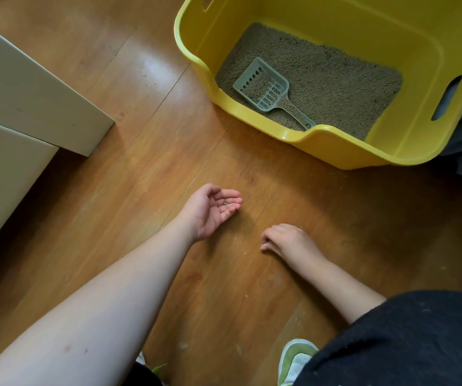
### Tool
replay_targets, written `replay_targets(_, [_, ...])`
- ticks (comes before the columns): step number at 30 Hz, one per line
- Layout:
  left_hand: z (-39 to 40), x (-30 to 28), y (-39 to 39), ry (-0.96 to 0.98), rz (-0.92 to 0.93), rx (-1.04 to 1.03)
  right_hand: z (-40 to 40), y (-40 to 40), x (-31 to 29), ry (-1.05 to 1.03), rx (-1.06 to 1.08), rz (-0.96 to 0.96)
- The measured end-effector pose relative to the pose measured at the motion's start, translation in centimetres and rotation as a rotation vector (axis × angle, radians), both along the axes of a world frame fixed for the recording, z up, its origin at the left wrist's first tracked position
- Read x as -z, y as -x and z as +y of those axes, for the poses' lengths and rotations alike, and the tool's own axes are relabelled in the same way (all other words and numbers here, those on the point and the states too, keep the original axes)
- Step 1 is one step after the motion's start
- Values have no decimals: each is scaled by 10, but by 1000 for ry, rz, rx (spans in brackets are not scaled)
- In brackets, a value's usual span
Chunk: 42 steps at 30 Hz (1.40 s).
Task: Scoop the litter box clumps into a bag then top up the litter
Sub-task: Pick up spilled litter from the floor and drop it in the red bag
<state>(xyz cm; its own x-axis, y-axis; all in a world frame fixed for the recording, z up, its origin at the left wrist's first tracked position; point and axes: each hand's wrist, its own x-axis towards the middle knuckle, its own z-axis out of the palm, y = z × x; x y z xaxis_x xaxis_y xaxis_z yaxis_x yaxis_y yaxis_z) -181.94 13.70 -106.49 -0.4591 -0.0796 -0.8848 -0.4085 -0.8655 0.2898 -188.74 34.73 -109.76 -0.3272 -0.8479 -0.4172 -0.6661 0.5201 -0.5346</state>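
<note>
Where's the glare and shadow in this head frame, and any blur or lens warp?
Head view: a pale glare patch sits on the floor left of the yellow box; shadow darkens the floor under the white cabinet and at far right. Wide-angle warp bows the floorboards. The scoop and litter look sharp; the left hand and right hand look slightly soft.

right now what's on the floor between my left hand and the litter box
In the head view, only wood floor with a few scattered litter crumbs lies between the left hand and the yellow litter box.
</note>
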Motion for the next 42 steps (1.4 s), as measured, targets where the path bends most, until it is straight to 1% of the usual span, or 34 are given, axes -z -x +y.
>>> replay_targets(2, [-1,0,1,3,7,-16,-4,2,-7,-33,69,-71])
replay_targets(3, [-2,0,2,5,7,-23,-6,3,-11,-35,163,-155])
replay_targets(5, [-4,1,2,7,5,-36,-9,7,-18,16,438,-383])
replay_targets(6, [-5,1,2,5,6,-40,-9,9,-22,62,589,-541])
replay_targets(7, [-5,1,2,0,8,-43,-10,12,-26,116,740,-743])
replay_targets(9, [-3,0,2,-7,7,-47,-12,16,-31,244,1009,-1220])
replay_targets(10, [-1,0,3,-12,7,-51,-13,18,-32,300,1098,-1419])
replay_targets(11, [0,-1,4,-17,10,-53,-15,19,-34,335,1137,-1550])
replay_targets(12, [2,-1,5,-21,12,-52,-15,19,-35,350,1142,-1622])
replay_targets(15, [10,-2,11,-21,-2,-29,-14,18,-31,379,1140,-1715])
replay_targets(18, [19,-7,21,-15,-17,7,-11,23,-27,435,1147,-1739])
replay_targets(22, [37,-16,41,-40,10,22,2,39,-29,524,1171,-1773])
replay_targets(25, [51,-18,55,-47,17,16,17,52,-32,552,1208,-1693])
replay_targets(29, [64,-18,64,-35,18,59,41,70,-28,555,1283,-1441])
replay_targets(32, [68,-19,66,-30,0,96,54,86,-26,604,1479,-1392])
replay_targets(34, [69,-20,68,-28,-5,105,60,97,-22,576,1634,-1267])
replay_targets(36, [71,-21,69,-28,5,103,63,106,-17,497,1699,-1049])
replay_targets(37, [71,-22,70,-32,13,101,65,109,-15,426,1668,-875])
replay_targets(38, [72,-22,71,-33,21,99,65,111,-15,333,1584,-678])
replay_targets(40, [73,-23,73,-29,35,103,67,112,-13,153,1339,-324])
replay_targets(42, [74,-24,74,-16,41,112,66,113,-11,54,1147,-90])
